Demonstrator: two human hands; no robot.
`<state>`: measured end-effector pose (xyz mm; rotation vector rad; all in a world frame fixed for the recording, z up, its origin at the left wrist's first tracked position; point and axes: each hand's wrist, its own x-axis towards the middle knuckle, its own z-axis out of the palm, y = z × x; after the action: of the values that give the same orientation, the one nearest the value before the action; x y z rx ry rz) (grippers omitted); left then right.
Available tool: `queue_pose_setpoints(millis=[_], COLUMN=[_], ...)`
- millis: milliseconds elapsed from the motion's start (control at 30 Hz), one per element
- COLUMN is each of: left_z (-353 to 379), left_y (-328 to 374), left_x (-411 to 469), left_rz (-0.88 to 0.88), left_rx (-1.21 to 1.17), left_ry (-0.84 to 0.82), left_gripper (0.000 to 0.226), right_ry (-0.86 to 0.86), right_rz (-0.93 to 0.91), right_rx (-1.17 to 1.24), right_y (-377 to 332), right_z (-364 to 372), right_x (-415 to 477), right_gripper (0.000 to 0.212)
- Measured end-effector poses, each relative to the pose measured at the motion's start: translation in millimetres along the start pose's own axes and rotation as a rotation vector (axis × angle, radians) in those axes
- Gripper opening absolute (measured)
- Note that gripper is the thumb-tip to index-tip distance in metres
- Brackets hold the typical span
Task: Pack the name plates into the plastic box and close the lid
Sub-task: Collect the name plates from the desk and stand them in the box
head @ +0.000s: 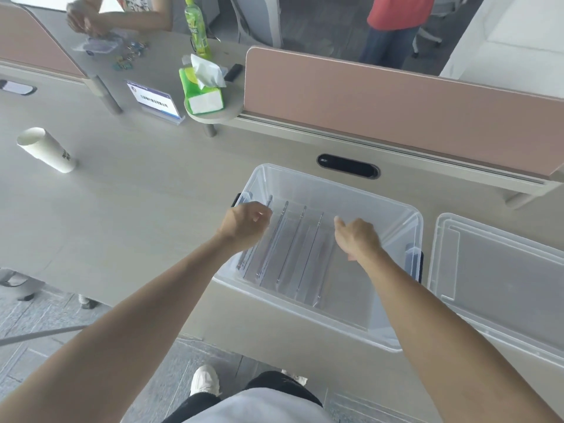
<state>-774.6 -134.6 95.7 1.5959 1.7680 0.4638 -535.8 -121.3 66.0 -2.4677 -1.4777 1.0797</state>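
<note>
The name plates stand in a row inside the plastic box, four clear acrylic sheets on edge, leaning slightly and taking up the box's left half. They are thin, glossy and hard-edged, almost invisible except for their bright top rims. The box is a translucent rectangular tub with rounded corners and dark latch handles at its two short ends; it sits at the worktop's near edge.

Above the box, the left hand hovers at the leftmost plate with its fingers curled loosely together, and I cannot tell whether they touch the plate. The right hand hangs over the box's empty right half, its fingers bent downward and apart, holding nothing.

Just right of the box lies the lid, flat, of the same cloudy plastic with a raised rim. Well beyond the box, to its far left, one more name plate stands with a printed card in it.

The step in hand looks like settling the plates: nudge them by their top rims so they lean evenly, since smooth acrylic will probably slide and scratch if pushed face to face.
</note>
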Motion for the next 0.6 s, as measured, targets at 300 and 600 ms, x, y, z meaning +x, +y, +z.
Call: queue_pose_setpoints(millis=[300, 600], left_z=[-88.5, -175.7], left_y=[-29.6, -116.7], left_x=[-34.7, -74.3], left_rz=[0.108, 0.112], left_rx=[-0.212, -0.452], left_ry=[0.086, 0.123], left_gripper=[0.020, 0.016], right_ry=[0.165, 0.098], right_rz=[-0.361, -0.631], right_rx=[-0.091, -0.128], right_y=[-75.8, -196.2], right_z=[0.0, 46.2], right_x=[-87.9, -200.9], right_gripper=[0.037, 0.037])
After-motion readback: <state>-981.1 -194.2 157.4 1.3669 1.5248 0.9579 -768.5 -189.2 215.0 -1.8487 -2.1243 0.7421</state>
